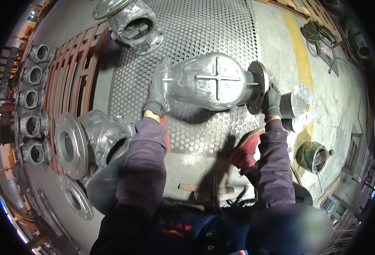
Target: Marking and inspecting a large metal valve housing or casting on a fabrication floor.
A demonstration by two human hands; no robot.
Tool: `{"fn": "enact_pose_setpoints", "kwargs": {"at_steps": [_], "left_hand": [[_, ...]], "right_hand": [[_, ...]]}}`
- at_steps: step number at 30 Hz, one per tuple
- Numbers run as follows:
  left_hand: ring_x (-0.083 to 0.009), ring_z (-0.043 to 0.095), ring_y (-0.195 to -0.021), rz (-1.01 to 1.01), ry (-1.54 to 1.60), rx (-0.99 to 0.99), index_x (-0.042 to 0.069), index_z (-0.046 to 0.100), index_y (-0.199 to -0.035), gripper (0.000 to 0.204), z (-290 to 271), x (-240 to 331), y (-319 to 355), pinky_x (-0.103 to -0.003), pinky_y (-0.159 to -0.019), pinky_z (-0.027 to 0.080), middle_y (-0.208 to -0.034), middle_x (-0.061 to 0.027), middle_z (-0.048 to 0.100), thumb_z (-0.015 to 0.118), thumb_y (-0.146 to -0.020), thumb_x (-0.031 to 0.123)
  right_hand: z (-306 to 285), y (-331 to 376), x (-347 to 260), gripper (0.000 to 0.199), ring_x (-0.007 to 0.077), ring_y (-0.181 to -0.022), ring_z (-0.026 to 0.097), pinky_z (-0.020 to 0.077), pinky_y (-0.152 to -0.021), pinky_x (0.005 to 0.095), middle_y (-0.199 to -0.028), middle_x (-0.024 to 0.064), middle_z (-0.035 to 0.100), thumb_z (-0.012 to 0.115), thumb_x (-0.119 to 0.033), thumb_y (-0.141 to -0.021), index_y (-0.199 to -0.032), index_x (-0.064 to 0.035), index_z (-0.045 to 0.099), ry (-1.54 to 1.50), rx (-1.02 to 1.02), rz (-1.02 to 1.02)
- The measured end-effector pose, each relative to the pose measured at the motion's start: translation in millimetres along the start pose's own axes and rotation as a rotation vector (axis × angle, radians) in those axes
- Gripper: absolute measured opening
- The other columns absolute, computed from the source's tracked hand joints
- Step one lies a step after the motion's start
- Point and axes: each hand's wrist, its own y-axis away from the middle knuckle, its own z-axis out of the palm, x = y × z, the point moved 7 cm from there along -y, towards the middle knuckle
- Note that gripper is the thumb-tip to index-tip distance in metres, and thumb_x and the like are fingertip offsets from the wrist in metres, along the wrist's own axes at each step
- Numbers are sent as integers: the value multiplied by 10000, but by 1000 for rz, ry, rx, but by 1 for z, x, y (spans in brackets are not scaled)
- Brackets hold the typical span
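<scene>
Between my two hands is a large grey metal valve body (187,85) with a raised cross-shaped rib, lying sideways above a perforated metal plate. My left hand (155,93), in a dark grey glove, grips its left end, the fingers partly lost behind the rim. At the other end, my right hand (272,100), gloved alike, is closed on the outer edge of a round bolt-holed flange (258,87). The underside of the casting is hidden from view.
Similar castings stand at upper left (138,29) and lower left (98,131), near a red slatted pallet (70,80). More valve bodies (33,100) line the far left. A wrapped cylindrical part (302,106) and a green ring-shaped part (311,156) sit right. My red shoes (247,151) are below.
</scene>
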Motion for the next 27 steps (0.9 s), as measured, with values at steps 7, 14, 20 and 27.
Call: {"fn": "enact_pose_setpoints", "kwargs": {"at_steps": [7,14,20,27], "left_hand": [[-150,567,-1015,-1,-25,-38,29,534,-1234,358,12,17,-17,-278,-864,480,-1178,-39,572,487,-981,277],[-183,553,-1057,233,-834,77,27,479,-1314,407,-49,8,69,-300,-910,456,-1193,-67,566,473,-985,266],[-184,557,-1052,-270,-184,337,35,470,-1329,420,-7,7,56,-301,-908,462,-1186,-69,573,465,-991,284],[-159,580,-973,-115,-34,120,38,532,-1279,465,-59,-25,60,-288,-837,506,-1110,-53,599,425,-1006,398]], "right_hand": [[2,-10,-12,217,197,-779,604,488,-733,300,-916,91,670,513,-162,-919,-1036,-35,645,444,35,-83],[16,23,-46,269,152,-860,615,486,-769,256,-1032,74,669,570,-137,-924,-1143,6,632,603,85,-229],[26,34,-21,308,100,-815,560,457,-747,232,-943,32,654,609,-222,-937,-1111,32,633,-535,231,551],[-2,116,-6,314,142,-897,572,459,-814,263,-1006,80,660,569,-164,-939,-1138,76,609,-376,379,488]]}}
